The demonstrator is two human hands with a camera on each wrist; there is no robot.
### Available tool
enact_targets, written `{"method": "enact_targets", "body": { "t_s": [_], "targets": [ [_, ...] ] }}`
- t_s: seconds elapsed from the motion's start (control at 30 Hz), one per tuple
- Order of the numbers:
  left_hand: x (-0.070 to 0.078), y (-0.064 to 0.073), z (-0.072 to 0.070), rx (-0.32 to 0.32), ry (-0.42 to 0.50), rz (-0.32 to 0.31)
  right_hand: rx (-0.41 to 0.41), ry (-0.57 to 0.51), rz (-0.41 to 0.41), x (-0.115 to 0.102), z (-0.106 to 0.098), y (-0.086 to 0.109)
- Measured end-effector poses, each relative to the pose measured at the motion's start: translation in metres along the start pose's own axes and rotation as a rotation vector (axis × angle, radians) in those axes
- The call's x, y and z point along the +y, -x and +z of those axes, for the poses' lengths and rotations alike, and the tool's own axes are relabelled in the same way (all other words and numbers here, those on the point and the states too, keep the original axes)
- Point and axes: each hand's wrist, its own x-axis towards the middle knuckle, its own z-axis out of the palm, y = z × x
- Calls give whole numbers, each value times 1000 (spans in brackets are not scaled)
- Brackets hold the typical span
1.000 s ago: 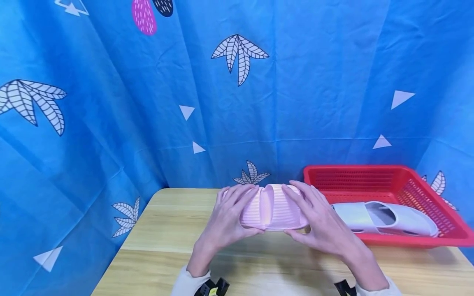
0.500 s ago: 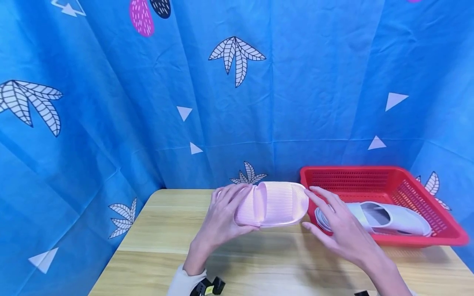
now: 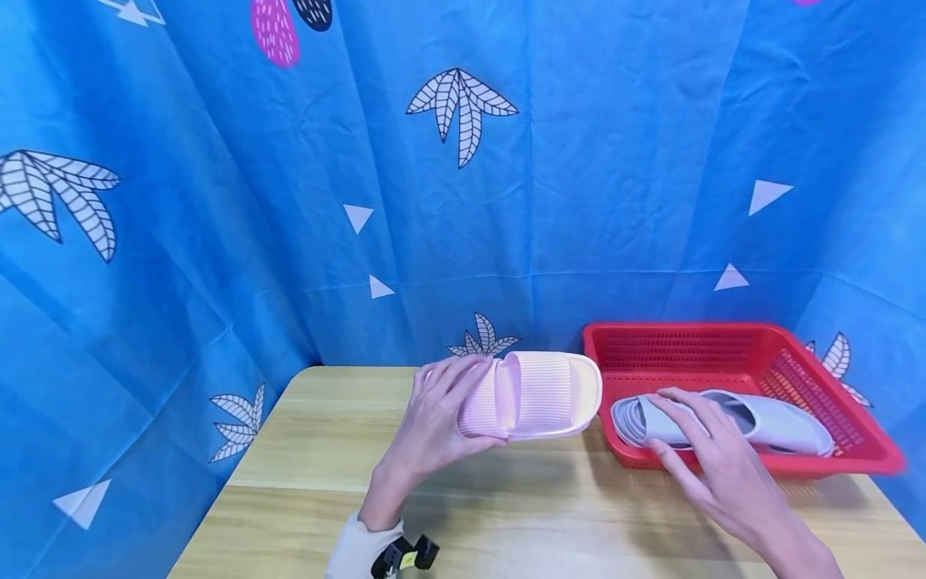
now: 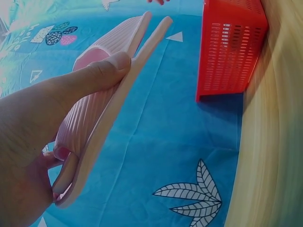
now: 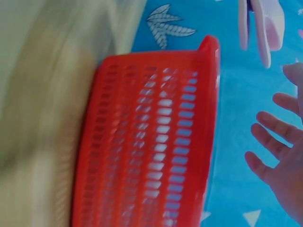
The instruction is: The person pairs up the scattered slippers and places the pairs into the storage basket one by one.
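Observation:
My left hand grips a pair of pale pink ribbed slide slippers by one end, holding them level above the wooden table. In the left wrist view, my thumb presses across the edge of the pink slippers, whose two soles stand slightly apart at the far end. My right hand is held with its fingers spread and nothing in it, in front of the red basket. It overlaps a pair of whitish slippers lying in that basket. The right wrist view shows the right hand above the basket's rim.
The red perforated basket stands at the right on the light wooden table. A blue patterned curtain hangs behind and to the sides. The table's left edge slopes down toward the front.
My right hand has let go of the pink slippers and moved right, over to the front of the basket. My left hand keeps its grip, and the slippers' right end is now uncovered.

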Motion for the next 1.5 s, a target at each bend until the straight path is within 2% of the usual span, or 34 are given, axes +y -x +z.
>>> {"method": "enact_targets", "body": {
  "t_s": [0.1, 0.3, 0.5, 1.03, 1.23, 1.5],
  "targets": [
    [1, -1, 2, -8, -1, 1, -5, 26, 30, 8, -3, 11],
    [2, -2, 6, -13, 12, 2, 37, 36, -13, 24, -6, 29],
    [3, -2, 10, -36, 16, -13, 17, 81, 51, 35, -9, 48],
    [1, 0, 15, -37, 31, -38, 37, 179, 83, 59, -8, 70],
    [2, -2, 19, -22, 32, -35, 47, 191, 60, 64, -9, 72],
    [4, -3, 28, -35, 40, -49, -13, 240, 82, 63, -5, 69]
  ]
}}
